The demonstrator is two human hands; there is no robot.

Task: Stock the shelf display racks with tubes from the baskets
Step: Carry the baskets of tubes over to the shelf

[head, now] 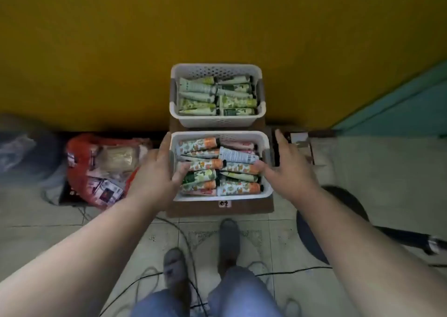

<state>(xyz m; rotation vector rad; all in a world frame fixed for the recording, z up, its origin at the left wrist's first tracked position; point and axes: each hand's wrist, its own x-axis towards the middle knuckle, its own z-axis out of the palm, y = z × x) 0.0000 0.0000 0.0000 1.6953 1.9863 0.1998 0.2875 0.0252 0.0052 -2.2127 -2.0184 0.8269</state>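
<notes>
Two white perforated baskets stand one behind the other on a brown cardboard box (266, 206). The far basket (217, 71) holds green-and-white tubes (197, 89). The near basket (219, 136) holds orange, pink and green patterned tubes (238, 157). My left hand (154, 174) clasps the near basket's left wall, thumb inside on the tubes and fingers outside. My right hand (287, 166) straddles its right wall the same way, thumb on a tube and fingers stretched along the outside. No display rack is in view.
A yellow wall (121, 50) rises right behind the baskets. A red plastic bag (96, 169) of packets lies on the left floor. At the right lie a dark round base with a pole (343, 210). Cables (169, 273) cross the tiles by my feet.
</notes>
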